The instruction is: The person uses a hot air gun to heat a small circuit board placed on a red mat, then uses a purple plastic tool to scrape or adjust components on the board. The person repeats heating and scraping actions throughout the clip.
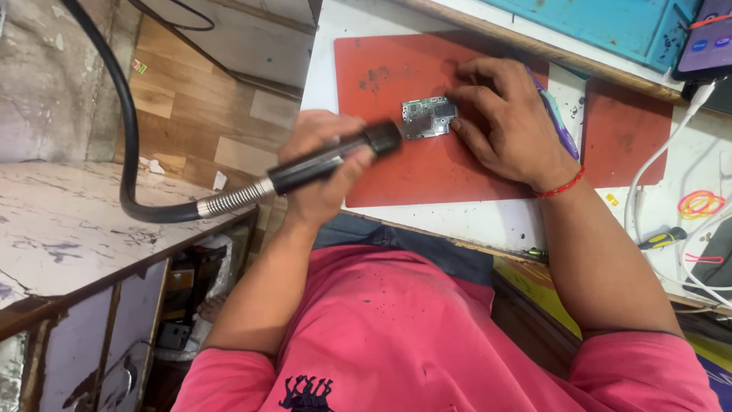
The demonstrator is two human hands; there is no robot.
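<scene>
1. Head view: the left hand (324, 164) is clenched around a black hot-air handpiece (335, 159), nozzle aimed at the small circuit board (429, 117) lying at twelve o'clock on the red mat (396, 175)
2. The right hand (507, 122), at three o'clock of the board, presses spread fingertips on its edge to steady it

One small circuit board (428, 117) at centre frame, one black handheld tool (329, 161) with one hose (126, 130) at left, one red mat (396, 114), two hands, one screwdriver (662, 239) at right, one phone (707, 38) upper right
</scene>
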